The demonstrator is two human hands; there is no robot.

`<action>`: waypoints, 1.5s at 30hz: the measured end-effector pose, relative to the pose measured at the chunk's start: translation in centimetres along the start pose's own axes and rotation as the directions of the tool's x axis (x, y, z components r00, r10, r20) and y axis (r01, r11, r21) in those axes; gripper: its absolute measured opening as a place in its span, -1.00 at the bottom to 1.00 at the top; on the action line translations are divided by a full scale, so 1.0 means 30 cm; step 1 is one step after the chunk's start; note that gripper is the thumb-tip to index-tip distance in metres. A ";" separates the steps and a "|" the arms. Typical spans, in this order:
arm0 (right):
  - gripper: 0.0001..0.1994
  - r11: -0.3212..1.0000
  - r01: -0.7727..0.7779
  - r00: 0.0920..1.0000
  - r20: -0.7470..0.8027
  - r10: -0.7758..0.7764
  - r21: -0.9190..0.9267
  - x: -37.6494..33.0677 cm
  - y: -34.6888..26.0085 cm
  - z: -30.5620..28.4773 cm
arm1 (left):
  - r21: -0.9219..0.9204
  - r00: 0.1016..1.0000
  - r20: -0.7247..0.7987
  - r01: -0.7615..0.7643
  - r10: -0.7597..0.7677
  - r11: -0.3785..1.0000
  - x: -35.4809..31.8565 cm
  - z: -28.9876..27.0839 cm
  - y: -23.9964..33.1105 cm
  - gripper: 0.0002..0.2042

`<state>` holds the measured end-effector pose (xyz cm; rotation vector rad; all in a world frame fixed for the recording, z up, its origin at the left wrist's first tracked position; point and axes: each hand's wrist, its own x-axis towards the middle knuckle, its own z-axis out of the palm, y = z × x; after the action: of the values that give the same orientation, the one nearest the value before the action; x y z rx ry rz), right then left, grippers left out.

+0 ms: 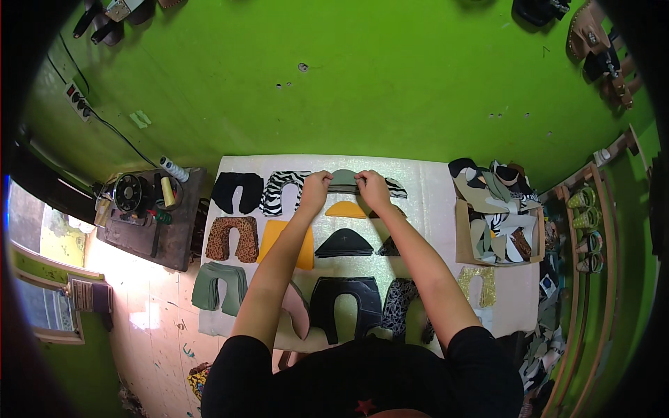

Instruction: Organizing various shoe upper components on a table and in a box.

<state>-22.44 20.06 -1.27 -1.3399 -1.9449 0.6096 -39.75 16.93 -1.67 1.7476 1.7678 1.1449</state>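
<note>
Grey-green curved fabric shoe piece (343, 180) at the worktop's (432, 182) far edge, limp and light; I pinch its ends with both hands (315, 184) (371, 185)

Both hands pinch a grey-green curved fabric piece (343, 180) at the far edge of the pale, glittery white desk (432, 182). Beside it lies a black-and-white zebra-striped horseshoe-shaped piece (280, 189), then a plain black horseshoe-shaped piece (236, 190). Nearer lie a small orange crescent piece (346, 210), a brown leopard-spotted horseshoe-shaped piece (233, 237), a black dome-shaped piece (344, 244), a sage green horseshoe-shaped piece (218, 285) and a gold glitter piece (479, 284). The wall (390, 83) is bright lime green.
</note>
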 end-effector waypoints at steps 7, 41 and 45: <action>-0.90 0.994 0.007 1.000 0.007 -0.006 -0.106 0.000 0.037 0.040 | 0.204 0.998 0.053 -0.056 0.046 0.977 0.007 0.024 -0.016 -0.89; -0.51 0.956 -0.117 0.991 0.028 0.129 -0.270 -0.475 0.077 -0.422 | 0.490 0.818 0.565 -0.224 -0.110 0.843 -0.258 0.160 0.452 -0.51; -0.57 0.959 -0.079 0.992 -0.113 0.049 -0.273 -0.533 0.116 -0.546 | 0.026 0.696 0.694 -0.279 0.184 0.960 -0.340 0.294 0.546 -0.49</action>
<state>-4.22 6.30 2.61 -1.5783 -1.9593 0.2952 -21.33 7.60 3.17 2.1453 1.1915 0.3402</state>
